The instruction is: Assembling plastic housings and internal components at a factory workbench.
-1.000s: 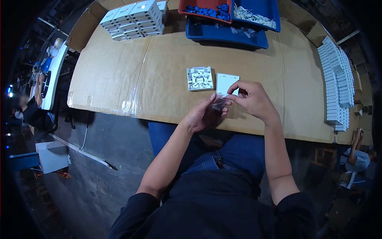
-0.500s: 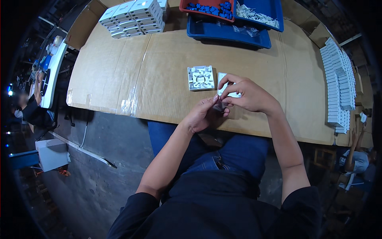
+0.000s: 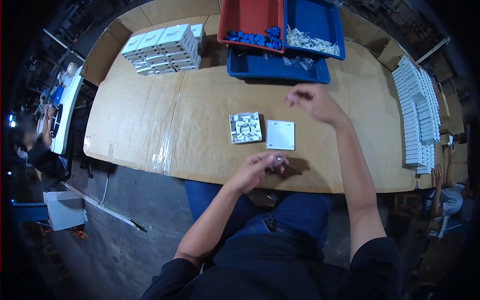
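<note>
My left hand [image 3: 256, 171] is closed on a small clear plastic bag [image 3: 276, 160] just above the near edge of the table. What the bag contains is too small to make out. Farther off and to the right, my right hand [image 3: 317, 104] hangs over the cardboard, its thumb and fingers pinched together; whether anything sits in the pinch is hidden. Between the hands and the trays lies an open white plastic box base [image 3: 245, 128] with moulded clips inside. Beside it, on its right, rests a flat white square cover [image 3: 280, 135].
A red tray [image 3: 250, 19] of blue pieces and a blue tray [image 3: 311, 14] of white pegs rest above a lower blue tray [image 3: 270, 68] with clear bags. White boxes [image 3: 162, 50] are stacked far left, more [image 3: 417, 117] at right. Other people work at both sides.
My right hand has left my left hand and moved up toward the trays. The left hand keeps the plastic bag. The view has shifted, so the cover is now fully visible.
</note>
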The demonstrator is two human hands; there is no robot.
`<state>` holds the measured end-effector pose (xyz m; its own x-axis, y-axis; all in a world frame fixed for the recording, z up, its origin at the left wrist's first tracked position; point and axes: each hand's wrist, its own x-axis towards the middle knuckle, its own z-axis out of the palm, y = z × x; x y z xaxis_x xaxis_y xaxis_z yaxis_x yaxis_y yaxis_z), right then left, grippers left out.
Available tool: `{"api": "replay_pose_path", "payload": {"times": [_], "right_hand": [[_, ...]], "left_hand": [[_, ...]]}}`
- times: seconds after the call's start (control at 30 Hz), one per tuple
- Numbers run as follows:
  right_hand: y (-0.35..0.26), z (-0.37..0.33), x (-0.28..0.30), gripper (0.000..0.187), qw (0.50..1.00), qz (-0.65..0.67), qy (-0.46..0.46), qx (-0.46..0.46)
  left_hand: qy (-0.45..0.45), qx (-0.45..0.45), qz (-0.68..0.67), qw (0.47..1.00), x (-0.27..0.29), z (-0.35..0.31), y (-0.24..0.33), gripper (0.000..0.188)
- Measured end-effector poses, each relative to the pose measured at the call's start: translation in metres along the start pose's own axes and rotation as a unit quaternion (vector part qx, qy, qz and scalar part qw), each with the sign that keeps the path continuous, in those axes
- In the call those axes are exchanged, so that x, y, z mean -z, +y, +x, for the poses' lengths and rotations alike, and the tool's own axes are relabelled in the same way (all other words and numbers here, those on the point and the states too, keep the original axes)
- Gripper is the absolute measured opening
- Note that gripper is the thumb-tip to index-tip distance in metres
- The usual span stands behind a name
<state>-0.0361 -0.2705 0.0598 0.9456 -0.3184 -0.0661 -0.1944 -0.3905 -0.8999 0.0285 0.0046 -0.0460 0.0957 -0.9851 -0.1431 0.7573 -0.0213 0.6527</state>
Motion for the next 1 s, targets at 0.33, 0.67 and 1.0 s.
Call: {"api": "replay_pose_path", "payload": {"times": [0.33,0.67,1.0], "right_hand": [[0.051,0.163,0.111,0.023,0.871,-0.397,0.288,0.024],[0.053,0.192,0.121,0.014,0.86,-0.453,0.233,0.028],[-0.038,0.042,0.082,0.016,0.935,0.0,0.346,0.08]], "left_hand": [[0.077,-0.147,0.299,0.94,-0.051,-0.013,0.003,0.035],[0.141,-0.102,0.142,0.974,-0.038,-0.008,0.009,0.039],[0.093,-0.172,0.065,0.979,-0.05,0.002,0.055,0.044]]}}
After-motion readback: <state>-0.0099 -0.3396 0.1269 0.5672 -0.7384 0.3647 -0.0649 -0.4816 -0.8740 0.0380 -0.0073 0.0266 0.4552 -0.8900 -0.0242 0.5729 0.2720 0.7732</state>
